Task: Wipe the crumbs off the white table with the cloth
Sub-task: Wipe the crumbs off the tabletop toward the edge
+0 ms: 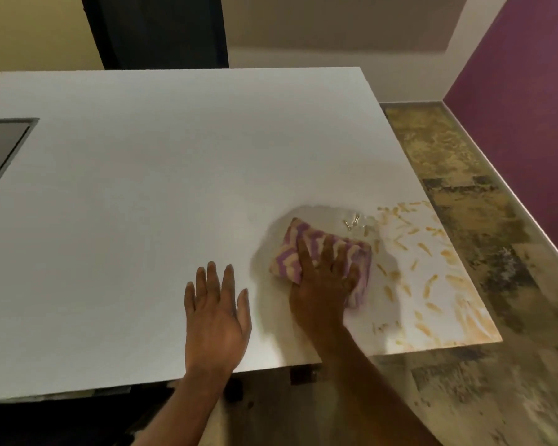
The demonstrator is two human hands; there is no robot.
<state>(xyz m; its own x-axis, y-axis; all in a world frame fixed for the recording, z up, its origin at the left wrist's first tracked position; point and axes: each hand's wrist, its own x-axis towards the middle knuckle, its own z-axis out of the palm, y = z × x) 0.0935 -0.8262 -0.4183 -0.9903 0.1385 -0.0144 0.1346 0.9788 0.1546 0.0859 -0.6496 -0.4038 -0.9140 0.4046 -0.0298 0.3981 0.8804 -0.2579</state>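
Note:
A folded cloth (306, 249) with purple and cream zigzag stripes lies on the white table (142, 188) near its front right part. My right hand (322, 284) lies on top of the cloth with its fingers spread, pressing it down. Orange-yellow crumbs (429, 272) are scattered over the table's front right corner, to the right of the cloth, with a few small ones just beyond it. My left hand (216, 310) rests flat on the bare tabletop to the left of the cloth, fingers straight and spread, holding nothing.
A grey rectangular recess (4, 146) is set into the table at the far left. A dark post (155, 30) stands behind the table. Patterned floor (464, 188) runs along the table's right side, bounded by a purple wall (529, 91).

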